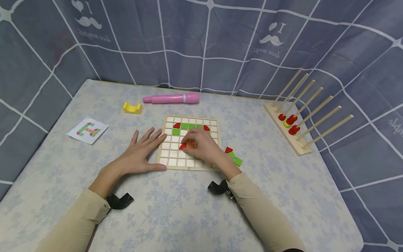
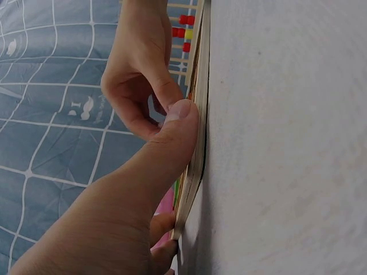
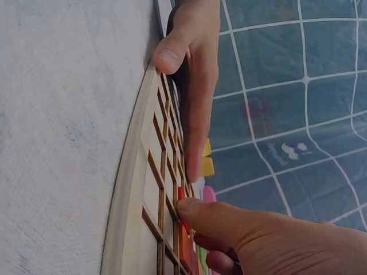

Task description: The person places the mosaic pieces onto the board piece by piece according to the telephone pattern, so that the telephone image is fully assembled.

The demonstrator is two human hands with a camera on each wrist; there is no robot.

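A wooden grid board lies flat, with a row of green tiles between two red quarter-round tiles near its far side. My left hand rests beside the board with fingers spread; its thumb and fingertips touch the left edge. Over the board's middle, my right hand has its thumb and fingers curled at a red quarter-round tile, pinching it at a cell. An orange tile shows just beside it, partly under the fingers. The right hand hides several cells.
Loose red and green tiles lie off the board's right edge. A pattern card is at the left. Behind are a yellow block and a pink microphone-shaped toy. A peg rack with beads stands at the right.
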